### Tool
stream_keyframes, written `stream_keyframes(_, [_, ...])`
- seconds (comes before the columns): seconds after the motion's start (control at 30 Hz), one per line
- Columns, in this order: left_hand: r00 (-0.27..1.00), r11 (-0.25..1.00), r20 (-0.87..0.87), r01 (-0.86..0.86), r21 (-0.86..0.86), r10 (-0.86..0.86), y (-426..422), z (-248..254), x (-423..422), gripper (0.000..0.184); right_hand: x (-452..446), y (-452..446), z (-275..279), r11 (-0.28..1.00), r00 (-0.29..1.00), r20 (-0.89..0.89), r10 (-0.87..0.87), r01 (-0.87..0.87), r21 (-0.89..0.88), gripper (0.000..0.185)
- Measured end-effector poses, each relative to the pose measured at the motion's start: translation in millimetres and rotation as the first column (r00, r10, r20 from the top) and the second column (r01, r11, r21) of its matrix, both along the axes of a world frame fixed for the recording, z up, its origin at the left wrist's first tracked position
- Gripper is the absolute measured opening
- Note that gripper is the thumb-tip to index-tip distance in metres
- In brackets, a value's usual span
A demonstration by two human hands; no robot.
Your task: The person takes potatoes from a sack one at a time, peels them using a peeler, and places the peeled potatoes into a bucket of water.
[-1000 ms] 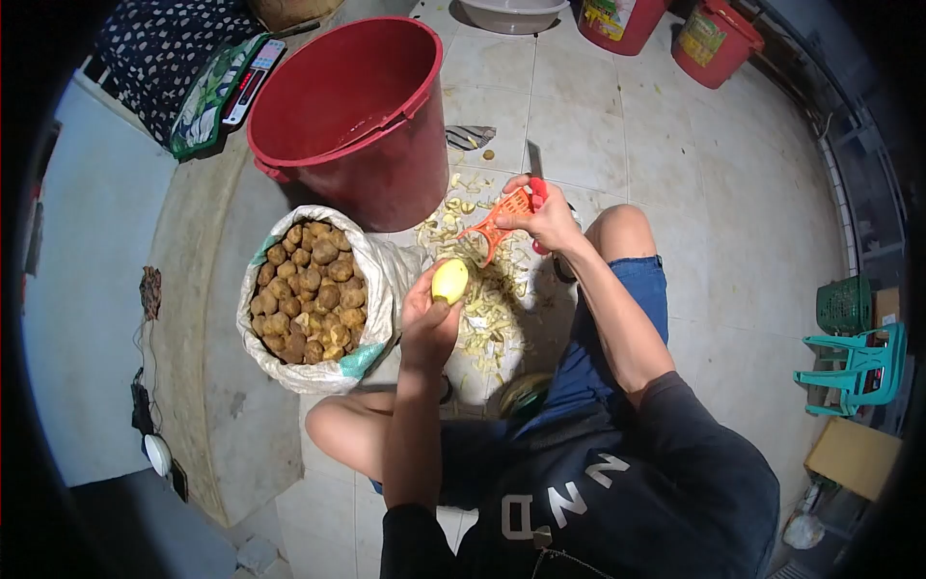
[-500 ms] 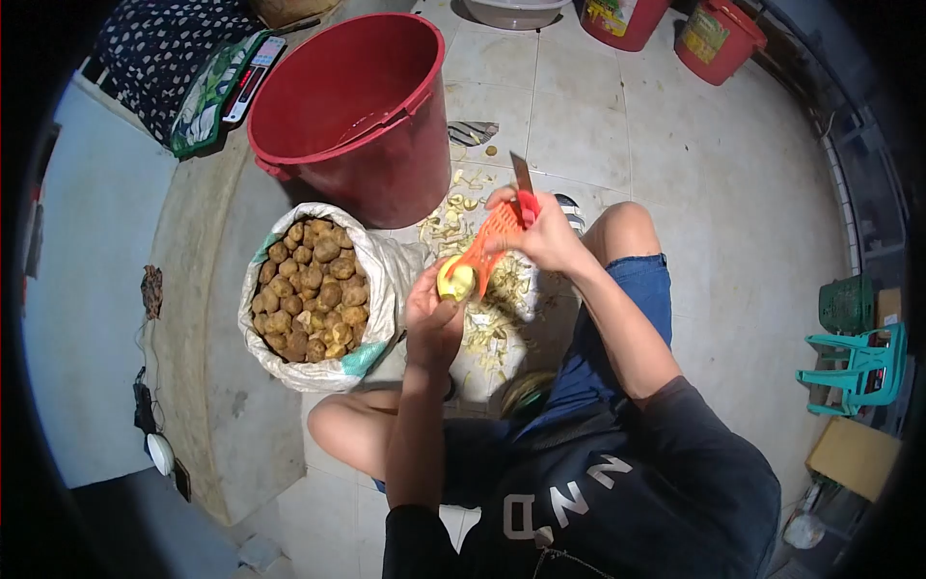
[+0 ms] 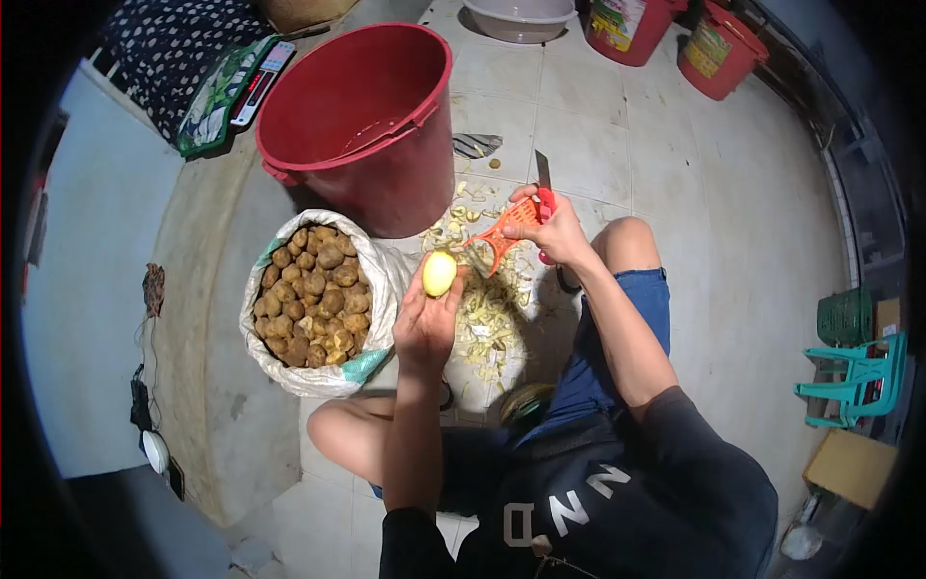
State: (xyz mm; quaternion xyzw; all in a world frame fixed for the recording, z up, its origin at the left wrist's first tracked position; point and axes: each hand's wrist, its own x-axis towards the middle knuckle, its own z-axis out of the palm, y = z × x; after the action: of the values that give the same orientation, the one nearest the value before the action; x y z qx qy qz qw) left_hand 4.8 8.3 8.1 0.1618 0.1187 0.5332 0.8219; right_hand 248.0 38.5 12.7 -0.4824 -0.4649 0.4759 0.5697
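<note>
My left hand (image 3: 424, 326) holds a peeled, pale yellow potato (image 3: 440, 274) in its fingers, the bare surface facing up. In my right hand (image 3: 561, 234) is an orange Y-shaped peeler (image 3: 502, 234), its head a short way right of the potato and apart from it. The same hand also grips a knife (image 3: 543, 172), whose blade points away from me above the fingers. Peelings (image 3: 490, 338) lie scattered on the floor beneath both hands. To the left, a white woven sack (image 3: 384, 289) stands open, full of unpeeled potatoes (image 3: 313, 289).
A large red tub (image 3: 410, 183) stands beyond the sack. Farther back are a whitish basin (image 3: 521, 27) and two red buckets (image 3: 617, 34). A scale (image 3: 260, 85) rests on the ledge at left. At right sits a teal plastic stool (image 3: 854, 381) beside a cardboard box (image 3: 854, 466).
The peeler has come off the potato as my right hand moved to the right. My left hand has turned the potato, showing its peeled side, and shifted slightly left.
</note>
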Motion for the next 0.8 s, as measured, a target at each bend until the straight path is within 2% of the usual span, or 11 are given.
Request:
stream_keyframes(0.03, [1.000,1.000,-0.001,-0.012,0.002,0.012,0,-6,-1,0.062,2,1,-1,1.000,1.000,-0.001,0.012,-0.012,0.002,0.043])
stream_keyframes(0.13, [0.925,0.989,-0.352,-0.145,0.012,0.140,-4,-10,-1,0.043,2,0,2,0.996,0.995,0.104,0.005,0.005,-0.092,0.041])
stream_keyframes(0.23, [0.937,0.993,-0.340,-0.041,0.111,0.077,-4,-16,-6,0.040,-17,-9,16,0.991,0.991,-0.023,0.133,-0.133,0.001,0.042])
stream_keyframes(0.27, [0.937,0.994,-0.343,-0.038,0.107,0.073,-4,-18,-7,0.040,-21,-11,21,0.981,0.978,0.083,0.193,-0.191,-0.027,0.041])
stream_keyframes(0.37, [0.914,0.984,-0.404,0.045,0.174,0.030,-8,-21,-12,0.038,-16,1,-2,0.986,0.986,0.001,0.165,-0.165,-0.033,0.041])
stream_keyframes(0.4, [0.902,0.989,-0.431,0.051,0.136,0.013,-8,-19,-12,0.041,-13,4,2,0.997,0.983,0.174,0.061,-0.051,-0.056,0.041])
stream_keyframes(0.43, [0.891,0.993,-0.455,0.054,0.103,-0.001,-5,-17,-11,0.044,-11,3,7,0.998,0.982,0.179,0.057,-0.049,-0.051,0.041])
stream_keyframes(0.53, [0.898,0.984,-0.440,0.088,0.155,-0.011,-6,-9,-10,0.048,-17,-15,30,0.958,0.958,0.029,0.284,-0.282,-0.059,0.043])
stream_keyframes(0.7, [0.864,0.963,-0.503,0.152,0.224,-0.020,-6,-8,-10,0.048,6,1,4,0.991,0.981,0.174,0.084,-0.064,-0.113,0.045])
stream_keyframes(0.77, [0.866,0.960,-0.499,0.149,0.238,-0.011,-6,-7,-11,0.049,-9,-14,32,0.947,0.942,0.110,0.317,-0.306,-0.102,0.044])
stream_keyframes(0.8, [0.821,0.955,-0.571,0.191,0.227,-0.028,-5,-5,-11,0.049,-8,-11,22,0.952,0.920,0.247,0.304,-0.303,-0.040,0.043])
